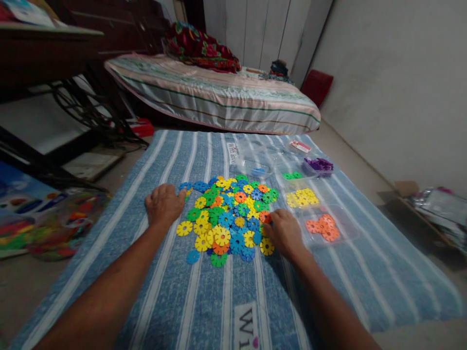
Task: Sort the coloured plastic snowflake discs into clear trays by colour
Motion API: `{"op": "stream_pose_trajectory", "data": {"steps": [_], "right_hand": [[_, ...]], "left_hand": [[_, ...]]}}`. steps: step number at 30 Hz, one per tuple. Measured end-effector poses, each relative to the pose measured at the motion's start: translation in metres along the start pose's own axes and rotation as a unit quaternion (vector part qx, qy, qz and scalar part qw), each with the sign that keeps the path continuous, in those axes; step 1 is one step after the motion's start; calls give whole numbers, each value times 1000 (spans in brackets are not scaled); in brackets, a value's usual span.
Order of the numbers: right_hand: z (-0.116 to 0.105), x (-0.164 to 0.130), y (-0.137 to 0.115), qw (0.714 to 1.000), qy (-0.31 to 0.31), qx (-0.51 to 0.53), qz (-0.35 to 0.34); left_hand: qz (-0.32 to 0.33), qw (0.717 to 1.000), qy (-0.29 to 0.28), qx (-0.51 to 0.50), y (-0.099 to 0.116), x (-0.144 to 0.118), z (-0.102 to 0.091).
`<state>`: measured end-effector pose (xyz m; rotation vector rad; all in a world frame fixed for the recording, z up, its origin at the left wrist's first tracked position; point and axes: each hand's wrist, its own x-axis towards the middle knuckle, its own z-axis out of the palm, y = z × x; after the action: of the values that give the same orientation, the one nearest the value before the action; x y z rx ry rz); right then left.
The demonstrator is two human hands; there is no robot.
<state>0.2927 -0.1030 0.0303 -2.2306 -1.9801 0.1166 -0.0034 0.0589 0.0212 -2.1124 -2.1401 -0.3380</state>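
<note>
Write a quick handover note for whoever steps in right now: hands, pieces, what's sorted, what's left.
Left hand: resting at the left edge of the mixed disc pile, holding nothing visible.
Right hand: at the pile's right edge, fingertips on an orange disc.
Sorted so far in clear trays on the striped cloth: orange discs, yellow discs, a few green, purple, one blue.
Left: most of the pile is unsorted.

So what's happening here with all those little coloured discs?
A person sits over a blue striped cloth with a heap of mixed coloured discs. The left hand rests at the heap's left edge; the right hand touches an orange disc at its right edge. Beside it lie separate groups: yellow discs, orange discs, purple pieces.
</note>
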Motion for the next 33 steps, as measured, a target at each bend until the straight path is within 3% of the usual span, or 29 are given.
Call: {"op": "stream_pose_trajectory", "data": {"steps": [6,13,16,20,25,27,30,33], "right_hand": [[-1,13,-2,999,-40,-32,3],[5,8,1,1000,8,-14,-7],[-2,-1,7,997,65,30,-17],[-23,-16,29,979,192,64,-34],[-43,-36,65,950,309,-5,35],[-43,-44,71,947,317,-18,49],[-33,-55,66,951,307,28,11],[-19,-59,49,964,244,96,-51]], "left_hand": [[-6,1000,-1,-6,-1,1,2],[-4,1000,3,-18,-2,1,3],[1,1000,8,-17,-2,0,3],[1,1000,-6,4,-2,1,3],[1,999,-7,33,-1,0,1],[3,999,-3,33,0,-1,1],[0,1000,-6,19,1,-1,-1],[-6,1000,-8,0,1,0,0]]}}
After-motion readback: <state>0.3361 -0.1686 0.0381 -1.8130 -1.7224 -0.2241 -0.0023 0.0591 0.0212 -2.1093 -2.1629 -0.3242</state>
